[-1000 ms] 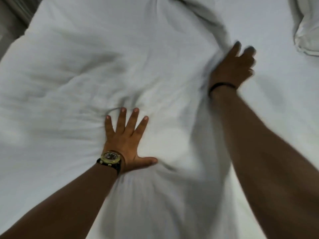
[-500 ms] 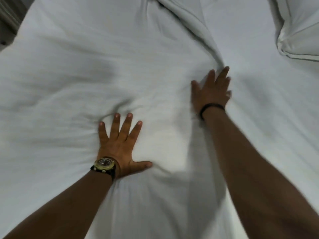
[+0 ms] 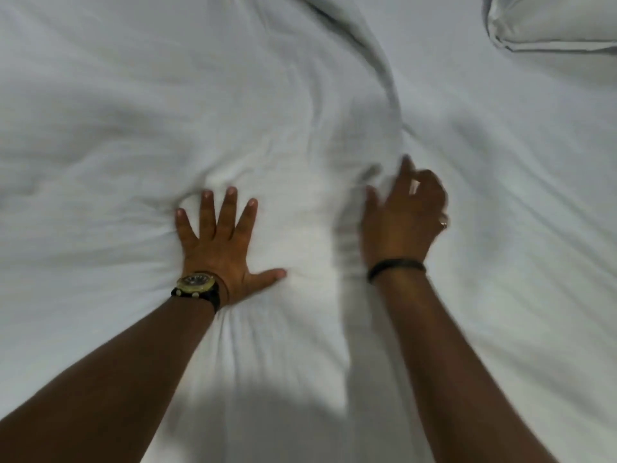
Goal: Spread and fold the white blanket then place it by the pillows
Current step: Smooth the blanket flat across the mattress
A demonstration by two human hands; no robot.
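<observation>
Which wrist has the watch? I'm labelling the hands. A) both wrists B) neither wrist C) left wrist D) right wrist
C: the watch sits on the wrist of the left hand, which is pressed flat on the white blanket; the right hand has only a dark band.

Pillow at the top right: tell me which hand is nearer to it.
Right. The right hand lies on the white blanket below and left of the pillow, well apart from it. The left hand presses the blanket flat farther left still.

A wristwatch (image 3: 196,285) (yellowish bezel, black strap) shows at lower centre, a dark wristband (image 3: 395,267) to its right.
</observation>
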